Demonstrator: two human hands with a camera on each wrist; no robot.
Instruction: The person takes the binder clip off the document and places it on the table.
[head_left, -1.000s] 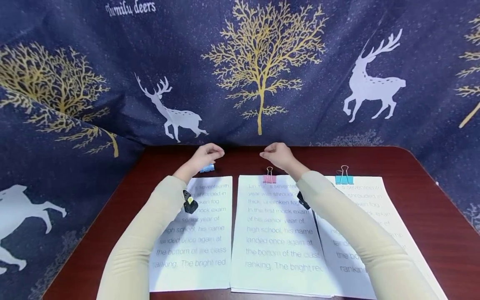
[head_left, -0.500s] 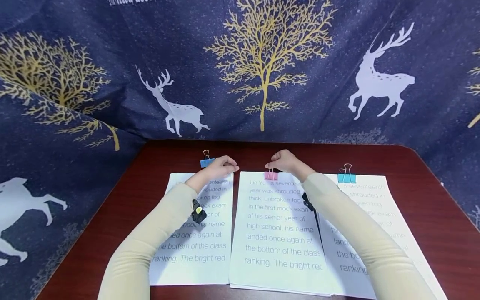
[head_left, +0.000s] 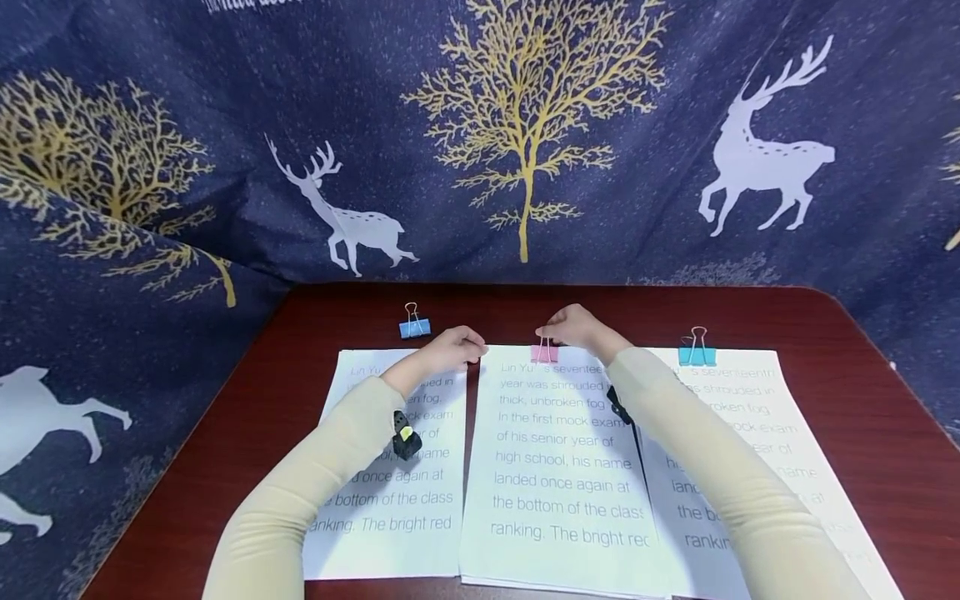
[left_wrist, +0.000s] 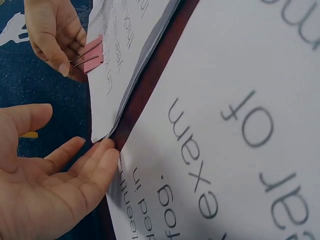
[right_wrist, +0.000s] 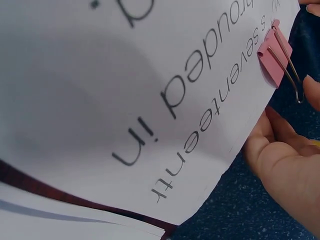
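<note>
In the head view, a pink binder clip [head_left: 544,353] sits on the top edge of the middle paper stack [head_left: 555,483]. My right hand [head_left: 576,325] is at its wire handles, thumb on the near side and fingers curled behind, as the left wrist view shows. Some of those fingertips are hidden behind the paper in the right wrist view. My left hand [head_left: 452,348] reaches over the left paper stack [head_left: 390,542]. Its loosely extended fingers [left_wrist: 102,165] touch the middle stack's top left corner, and its thumb stands apart.
A blue binder clip [head_left: 415,327] lies on the dark red table [head_left: 345,308] beyond the left stack. On the right stack [head_left: 780,467], a teal binder clip [head_left: 697,357] grips the top edge. Behind the table hangs a dark blue cloth [head_left: 450,208] with deer and trees.
My left hand has moved right and nearer, away from beside the blue clip to the middle stack's corner. My right hand has come down to the pink binder clip.
</note>
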